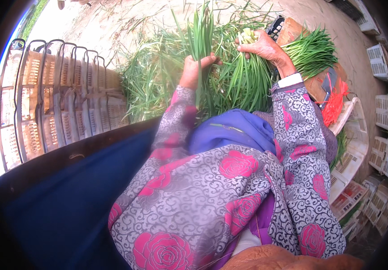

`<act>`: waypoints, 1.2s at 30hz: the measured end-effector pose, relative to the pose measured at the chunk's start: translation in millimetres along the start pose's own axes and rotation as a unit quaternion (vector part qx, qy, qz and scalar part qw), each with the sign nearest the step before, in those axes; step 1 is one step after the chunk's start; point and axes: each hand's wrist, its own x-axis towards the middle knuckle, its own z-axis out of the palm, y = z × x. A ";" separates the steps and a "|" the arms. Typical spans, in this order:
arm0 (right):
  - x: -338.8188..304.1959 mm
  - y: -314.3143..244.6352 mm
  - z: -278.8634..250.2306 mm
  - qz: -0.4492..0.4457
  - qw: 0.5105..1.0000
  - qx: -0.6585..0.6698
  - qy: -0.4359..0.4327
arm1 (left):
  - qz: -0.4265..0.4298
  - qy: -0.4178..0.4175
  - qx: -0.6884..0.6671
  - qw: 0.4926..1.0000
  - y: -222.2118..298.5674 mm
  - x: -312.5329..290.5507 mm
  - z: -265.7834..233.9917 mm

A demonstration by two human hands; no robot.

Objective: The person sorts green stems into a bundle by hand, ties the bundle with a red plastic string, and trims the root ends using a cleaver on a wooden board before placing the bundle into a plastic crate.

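Observation:
My left hand [196, 69] is closed round an upright tuft of long green chive leaves [201, 33], its thumb pointing right. To its right, my right hand [268, 48] grips a bunch of chives [253, 74] near the pale stem ends, and the green leaves hang down toward my lap. Beneath and between both hands spreads a heap of loose green leaves [151, 74], some of them yellowish. Close beyond my right wrist, a thick bundle of chives [313, 53] lies on a brown board [318, 85].
Red ties [335, 103] hang from the board's near side, above a pale plastic crate [353, 144]. Stacked crates with dark metal bars [59, 99] stand at the left. More crates [383, 108] line the right. A dark blue surface [77, 198] fills the lower left.

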 end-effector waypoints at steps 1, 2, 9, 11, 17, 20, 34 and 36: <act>-4.4 6.1 -7.4 -0.007 0.999 0.012 0.051 | 0.008 0.011 -0.008 1.000 3.0 -0.5 -9.5; -14.5 0.7 -11.9 -0.030 0.993 0.033 0.106 | 0.011 0.041 0.010 0.999 7.0 -2.5 -22.4; -14.7 -4.3 7.6 -0.044 0.994 0.040 0.093 | 0.031 -0.020 0.044 0.998 -10.6 1.2 -5.2; -3.9 2.5 22.1 -0.031 0.995 0.044 0.078 | -0.012 -0.008 0.039 0.999 -7.4 -3.5 27.2; -4.3 4.1 32.8 -0.017 0.999 0.014 -0.037 | 0.006 0.012 0.062 0.998 -26.3 -0.6 14.6; -9.7 -5.4 17.8 0.003 0.998 -0.015 -0.059 | 0.012 0.036 0.109 0.993 -15.2 -8.2 7.0; -18.8 -9.1 37.1 0.032 0.989 0.121 0.080 | -0.013 0.009 0.058 0.998 -27.6 -15.1 4.9; -15.1 6.5 46.9 -0.013 0.991 0.120 0.053 | -0.009 -0.034 0.080 0.996 -27.3 -16.5 4.9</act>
